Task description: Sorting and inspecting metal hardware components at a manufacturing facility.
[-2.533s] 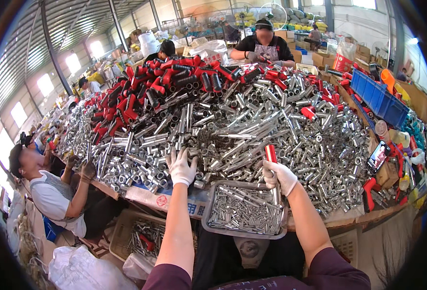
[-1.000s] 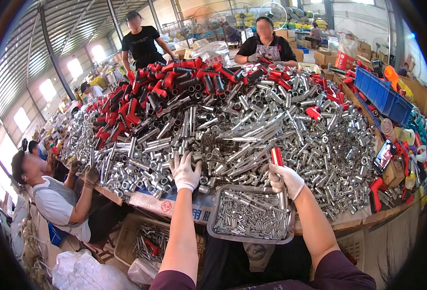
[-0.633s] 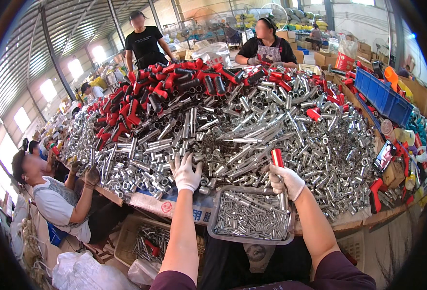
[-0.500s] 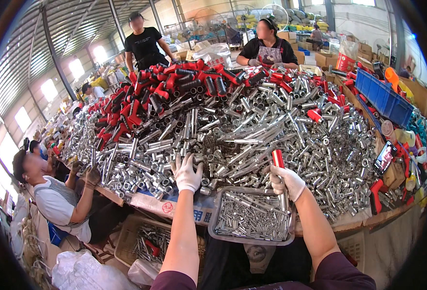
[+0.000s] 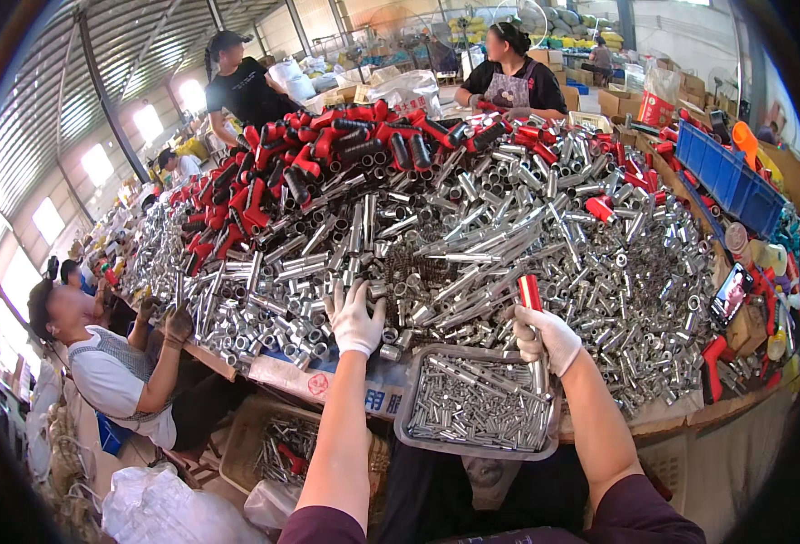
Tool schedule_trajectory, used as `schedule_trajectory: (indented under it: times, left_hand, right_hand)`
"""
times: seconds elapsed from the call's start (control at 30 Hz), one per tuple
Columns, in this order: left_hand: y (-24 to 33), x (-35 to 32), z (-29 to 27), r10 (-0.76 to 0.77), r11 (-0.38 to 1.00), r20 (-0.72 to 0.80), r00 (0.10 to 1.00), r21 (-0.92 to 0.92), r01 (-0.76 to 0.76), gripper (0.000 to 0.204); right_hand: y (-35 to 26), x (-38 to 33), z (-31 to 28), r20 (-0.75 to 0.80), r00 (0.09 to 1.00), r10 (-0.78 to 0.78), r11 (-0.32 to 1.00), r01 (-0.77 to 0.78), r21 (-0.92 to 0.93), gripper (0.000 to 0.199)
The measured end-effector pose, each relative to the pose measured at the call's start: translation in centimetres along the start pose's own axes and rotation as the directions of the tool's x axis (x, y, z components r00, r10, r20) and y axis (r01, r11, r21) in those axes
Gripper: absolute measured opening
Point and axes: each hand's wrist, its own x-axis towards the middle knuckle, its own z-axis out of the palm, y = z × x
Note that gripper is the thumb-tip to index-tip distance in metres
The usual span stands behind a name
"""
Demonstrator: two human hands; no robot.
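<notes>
My right hand [image 5: 558, 343], in a white glove, is closed around a shiny metal tube with a red upper end [image 5: 529, 293]. The tube stands nearly upright, its lower end over the right side of a clear plastic tray [image 5: 472, 448]. Small metal pins and rods [image 5: 477, 408] fill that tray. My left hand [image 5: 356, 322], also gloved in white, has its fingers spread at the near edge of a large heap of chrome metal parts [image 5: 486, 245]. Short metal sockets [image 5: 302, 343] lie beside it; whether its fingertips press on any part, I cannot tell.
Red-and-black handles [image 5: 327, 150] are piled at the back left. At the right edge are a blue crate [image 5: 731, 181] and a phone [image 5: 732, 295]. A bin [image 5: 241, 453] of metal parts stands low at left. Co-workers sit at left and stand behind the heap.
The view has shifted slightly. Both my hands keep nearly the same places over the heap and tray. A co-worker at the back left has turned and leaned to the left.
</notes>
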Motion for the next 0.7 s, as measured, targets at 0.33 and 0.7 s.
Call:
schedule_trajectory:
  times: [0.33, 0.7]
  left_hand:
    - [-0.17, -0.02, 0.21, -0.007, 1.000, 0.003, 1.000, -0.002, 0.007, 0.049]
    - [0.01, -0.10, -0.01, -0.001, 1.000, 0.000, 1.000, -0.010, 0.001, 0.048]
  right_hand:
    - [-0.18, -0.15, 0.03, 0.032, 0.999, -0.005, 1.000, 0.005, 0.017, 0.019]
    - [-0.01, -0.20, -0.08, 0.032, 0.999, 0.001, 0.999, -0.002, 0.043, 0.021]
